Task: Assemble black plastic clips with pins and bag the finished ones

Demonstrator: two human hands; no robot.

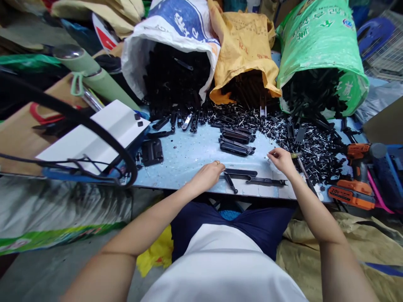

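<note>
My left hand (208, 175) lies knuckles-up on the pale blue tabletop (189, 153), fingers curled over the left end of long black plastic bars (252, 178) near the front edge. My right hand (281, 159) is pinched closed at the edge of a heap of small black parts and rivets (315, 144); what it pinches is too small to name. A stack of assembled black bars (236, 141) sits just beyond the hands.
Three open sacks of black parts lie at the back: white-blue (170, 37), yellow (245, 46), green (321, 42). An orange cordless drill (355, 176) rests at the right. A white box (94, 134), black cable and green tube crowd the left.
</note>
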